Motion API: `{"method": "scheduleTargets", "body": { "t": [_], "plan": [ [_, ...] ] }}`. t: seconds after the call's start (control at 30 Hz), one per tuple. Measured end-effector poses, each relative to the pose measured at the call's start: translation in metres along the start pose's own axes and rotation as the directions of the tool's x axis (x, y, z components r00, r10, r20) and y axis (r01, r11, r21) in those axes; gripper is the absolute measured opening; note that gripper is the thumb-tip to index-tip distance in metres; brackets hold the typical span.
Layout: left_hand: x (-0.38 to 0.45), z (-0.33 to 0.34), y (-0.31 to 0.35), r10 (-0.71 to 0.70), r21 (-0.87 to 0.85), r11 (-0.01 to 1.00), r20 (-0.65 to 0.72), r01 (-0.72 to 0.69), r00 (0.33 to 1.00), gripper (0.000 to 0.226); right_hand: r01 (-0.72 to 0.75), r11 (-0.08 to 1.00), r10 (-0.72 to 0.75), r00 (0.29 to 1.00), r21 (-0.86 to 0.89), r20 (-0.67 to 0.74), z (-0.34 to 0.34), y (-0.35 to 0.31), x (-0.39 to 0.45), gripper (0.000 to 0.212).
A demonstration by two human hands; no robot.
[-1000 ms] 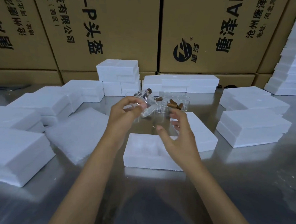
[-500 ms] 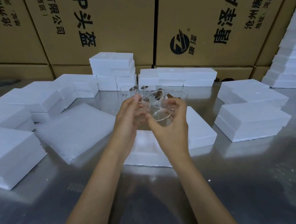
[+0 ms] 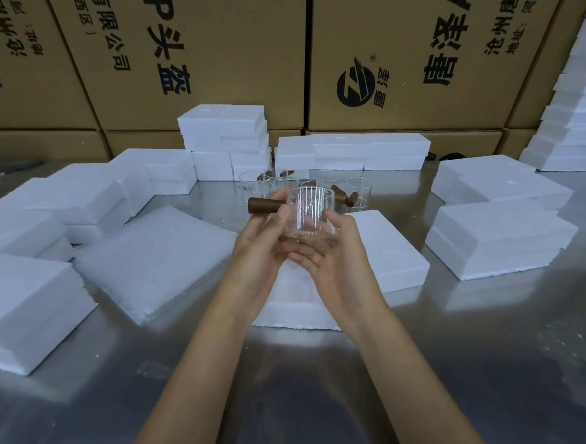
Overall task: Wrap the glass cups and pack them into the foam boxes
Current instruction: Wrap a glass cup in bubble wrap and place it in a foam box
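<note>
Work surface: reflective metal table (image 3: 446, 385)
Backdrop: large brown cardboard cartons (image 3: 226, 53) stacked behind the table, printed with black characters
Carton marking: round black logo (image 3: 356, 87) on the right-hand carton

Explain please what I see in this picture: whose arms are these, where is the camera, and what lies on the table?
No machine here: a person works with bare hands, and the camera sits on the person's head, looking forward and down. The left hand and right hand together hold a ribbed glass cup with a brown wooden handle pointing left. Under the hands lies an open foam box on a shiny metal table. Farther back stand more glass cups. White foam boxes are stacked around, a pile of soft foam sheets lies left, and cardboard cartons stand behind.
</note>
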State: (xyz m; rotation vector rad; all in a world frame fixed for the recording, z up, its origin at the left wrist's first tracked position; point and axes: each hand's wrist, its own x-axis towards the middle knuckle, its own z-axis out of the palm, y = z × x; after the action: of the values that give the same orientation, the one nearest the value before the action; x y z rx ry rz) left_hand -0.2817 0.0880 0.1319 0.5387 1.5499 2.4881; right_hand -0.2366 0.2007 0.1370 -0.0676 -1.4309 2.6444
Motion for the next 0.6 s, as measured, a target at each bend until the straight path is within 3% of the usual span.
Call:
{"method": "scheduleTargets", "body": {
  "t": [0.07,0.13,0.23,0.4,0.5,0.6],
  "plan": [
    [-0.003,0.001,0.000,0.048,0.061,0.997,-0.030,-0.046,0.998,0.040,0.070,0.981,-0.084,0.994,-0.182,-0.070,0.003,0.003,0.000,0.043],
    [-0.005,0.002,-0.001,0.098,0.126,0.988,-0.068,-0.089,0.993,0.035,0.112,0.922,-0.163,0.981,-0.371,-0.107,0.006,0.008,-0.003,0.054],
    [-0.006,0.005,-0.002,0.178,0.255,0.957,-0.122,-0.142,0.976,0.029,0.170,0.855,-0.271,0.952,-0.490,-0.143,0.007,0.015,-0.004,0.056],
    [-0.010,0.009,-0.001,0.270,0.335,0.915,-0.092,-0.226,0.958,0.030,0.169,0.918,-0.245,0.953,-0.359,-0.178,0.000,0.014,0.000,0.042],
    [-0.009,0.007,-0.002,0.255,0.345,0.911,-0.040,-0.226,0.966,0.062,0.175,0.960,-0.219,0.956,-0.220,-0.194,-0.004,0.010,0.003,0.038],
    [-0.008,0.005,-0.005,0.252,0.496,0.840,0.006,-0.222,0.968,0.088,0.135,0.990,-0.142,0.973,-0.052,-0.180,-0.006,0.002,0.004,0.020]
  ]
}}
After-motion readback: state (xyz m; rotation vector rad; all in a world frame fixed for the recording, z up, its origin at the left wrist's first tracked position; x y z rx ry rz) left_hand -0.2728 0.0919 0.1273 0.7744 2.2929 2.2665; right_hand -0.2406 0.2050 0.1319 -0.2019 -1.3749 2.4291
